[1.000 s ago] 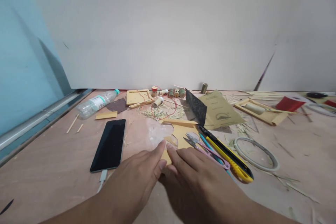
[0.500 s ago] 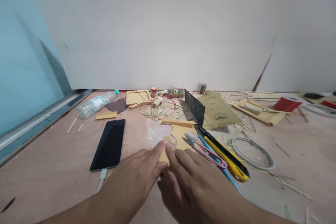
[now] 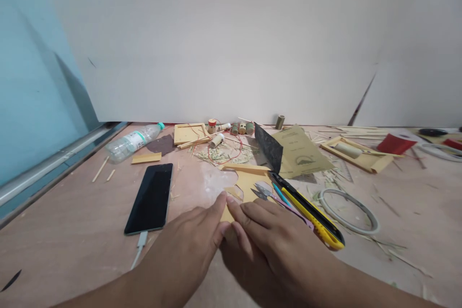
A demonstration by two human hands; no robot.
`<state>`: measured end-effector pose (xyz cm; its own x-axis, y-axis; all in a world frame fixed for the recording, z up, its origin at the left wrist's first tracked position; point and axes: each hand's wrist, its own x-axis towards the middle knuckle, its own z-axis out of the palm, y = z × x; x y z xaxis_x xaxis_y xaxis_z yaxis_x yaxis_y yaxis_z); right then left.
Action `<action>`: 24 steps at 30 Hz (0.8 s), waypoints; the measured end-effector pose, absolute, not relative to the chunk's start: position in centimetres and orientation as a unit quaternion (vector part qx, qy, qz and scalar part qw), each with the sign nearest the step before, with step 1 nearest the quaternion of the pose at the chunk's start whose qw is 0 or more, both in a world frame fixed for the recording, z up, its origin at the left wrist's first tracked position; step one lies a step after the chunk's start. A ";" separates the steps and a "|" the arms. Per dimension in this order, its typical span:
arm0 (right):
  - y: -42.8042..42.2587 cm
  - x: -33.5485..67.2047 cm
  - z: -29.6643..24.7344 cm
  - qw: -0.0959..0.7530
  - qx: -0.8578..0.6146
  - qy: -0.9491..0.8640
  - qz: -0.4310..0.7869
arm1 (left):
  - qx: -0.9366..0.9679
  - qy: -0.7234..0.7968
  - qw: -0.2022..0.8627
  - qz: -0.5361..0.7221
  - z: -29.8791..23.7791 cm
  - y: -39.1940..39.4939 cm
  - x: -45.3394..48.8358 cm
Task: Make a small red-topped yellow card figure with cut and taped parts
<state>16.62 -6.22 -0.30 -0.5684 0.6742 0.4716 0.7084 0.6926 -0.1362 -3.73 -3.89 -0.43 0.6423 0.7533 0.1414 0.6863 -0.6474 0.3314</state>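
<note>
My left hand (image 3: 187, 243) and my right hand (image 3: 277, 243) meet at the near corner of a yellow sheet (image 3: 249, 180) lying on the tabletop. The index fingertips touch side by side on its edge. Each thumb sits below the fingers, so both hands appear to pinch the sheet. My right hand's fingers are slightly curled and cover the handles of the pink snips (image 3: 265, 191). A blue pen (image 3: 279, 193) and a yellow and black utility knife (image 3: 312, 211) lie just right of my right hand.
A black phone (image 3: 151, 197) on a cable (image 3: 139, 250) lies to the left. Further back lie a plastic bottle (image 3: 132, 142), a wooden frame (image 3: 189, 133), bamboo pieces (image 3: 240, 128) and sandpaper sheets (image 3: 288, 151). A tape ring (image 3: 348, 211) and a wooden tray (image 3: 355, 151) lie to the right. A white board (image 3: 234, 48) stands behind.
My right hand's fingers have curled and slid forward over the snips' handles. Both hands stay at the sheet's near corner. Nothing else on the table has moved.
</note>
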 end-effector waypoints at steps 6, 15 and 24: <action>-6.5 16.4 -2.0 0.127 -0.383 -0.892 -0.204 | 0.916 0.370 0.000 0.156 -1.1 -4.1 -3.5; -6.7 16.4 -2.4 0.120 -0.361 -0.888 -0.257 | 0.913 0.326 -0.194 0.149 -0.8 -4.8 -2.9; -6.7 16.2 -2.2 0.098 -0.374 -0.893 -0.230 | 0.905 0.327 -0.225 0.155 -0.5 -4.7 -2.7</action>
